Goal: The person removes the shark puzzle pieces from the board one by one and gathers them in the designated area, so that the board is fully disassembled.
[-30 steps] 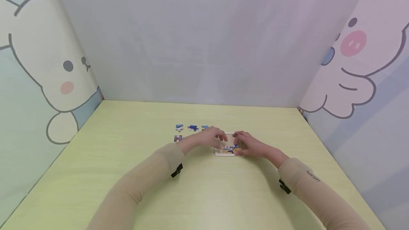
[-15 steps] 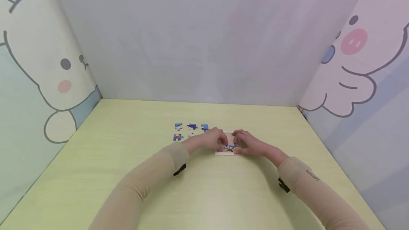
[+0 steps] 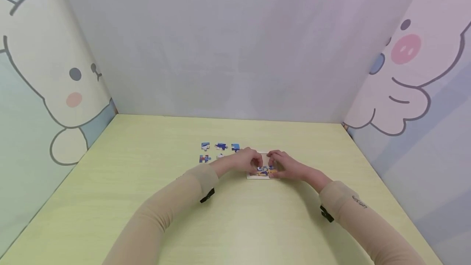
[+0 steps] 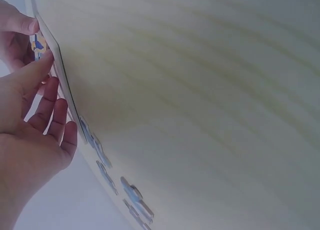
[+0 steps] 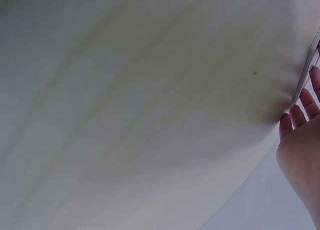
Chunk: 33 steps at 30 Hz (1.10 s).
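Note:
A small white-rimmed puzzle tray (image 3: 257, 177) lies between both hands in the head view, with blue and yellow jigsaw pieces (image 3: 263, 171) along its near side. My left hand (image 3: 247, 159) bends over the tray's left part, thumb and index finger pinching at a puzzle piece mostly hidden by the fingers. From the other side, my right hand (image 3: 292, 168) grips the tray's right part, its thumb near the front rim and its fingers farther back. In the right wrist view, fingers of the right hand (image 5: 302, 135) lie against the tray's edge (image 5: 306, 70).
Left of the tray lie several loose jigsaw pieces: a white-and-blue piece (image 3: 205, 146), a dark blue piece (image 3: 221, 146), a light blue piece (image 3: 235, 147) and a red-and-blue piece (image 3: 204, 158). Fabric walls with cartoon animals enclose the pale yellow table (image 3: 235, 224).
My left hand has moved slightly right and its thumb and index finger have closed together over the tray's pieces. The right hand has stayed at the tray's right side.

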Each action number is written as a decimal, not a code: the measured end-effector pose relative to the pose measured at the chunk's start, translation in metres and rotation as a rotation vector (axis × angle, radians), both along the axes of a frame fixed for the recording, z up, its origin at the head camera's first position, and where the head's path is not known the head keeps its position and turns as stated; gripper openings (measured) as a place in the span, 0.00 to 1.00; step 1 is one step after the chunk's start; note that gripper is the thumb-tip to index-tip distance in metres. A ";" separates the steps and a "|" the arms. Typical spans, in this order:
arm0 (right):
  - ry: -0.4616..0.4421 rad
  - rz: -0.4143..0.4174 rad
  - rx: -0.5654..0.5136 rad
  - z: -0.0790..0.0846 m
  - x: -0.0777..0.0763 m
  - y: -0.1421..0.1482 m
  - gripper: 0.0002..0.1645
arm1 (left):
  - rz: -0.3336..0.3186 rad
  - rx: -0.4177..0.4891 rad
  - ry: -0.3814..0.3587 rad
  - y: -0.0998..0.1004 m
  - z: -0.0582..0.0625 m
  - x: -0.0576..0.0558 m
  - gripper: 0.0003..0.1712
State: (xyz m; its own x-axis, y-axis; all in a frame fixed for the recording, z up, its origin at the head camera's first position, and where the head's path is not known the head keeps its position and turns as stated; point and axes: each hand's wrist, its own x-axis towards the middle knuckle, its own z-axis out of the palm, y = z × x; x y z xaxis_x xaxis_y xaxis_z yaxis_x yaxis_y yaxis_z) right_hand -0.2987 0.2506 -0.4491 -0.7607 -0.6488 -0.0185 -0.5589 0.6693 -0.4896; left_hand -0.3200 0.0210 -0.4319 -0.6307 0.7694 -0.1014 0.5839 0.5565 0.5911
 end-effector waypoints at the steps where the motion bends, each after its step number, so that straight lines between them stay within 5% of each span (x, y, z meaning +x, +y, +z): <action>1: 0.002 0.003 0.001 0.000 0.000 0.000 0.20 | 0.001 0.004 -0.007 0.000 0.000 0.000 0.09; 15: 0.013 0.004 0.010 0.000 0.001 -0.001 0.19 | 0.028 0.059 0.005 -0.004 0.005 0.004 0.07; 33: 0.001 0.024 0.053 0.007 0.002 0.000 0.16 | 0.061 0.065 0.051 -0.044 0.034 0.007 0.04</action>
State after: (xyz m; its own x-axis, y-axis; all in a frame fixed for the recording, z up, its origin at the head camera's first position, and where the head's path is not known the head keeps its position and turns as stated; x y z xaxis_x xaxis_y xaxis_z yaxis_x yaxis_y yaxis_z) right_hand -0.2971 0.2503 -0.4423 -0.7451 -0.6649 -0.0525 -0.5754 0.6806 -0.4536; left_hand -0.3125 -0.0235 -0.3982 -0.6798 0.7332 -0.0191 0.5800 0.5534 0.5978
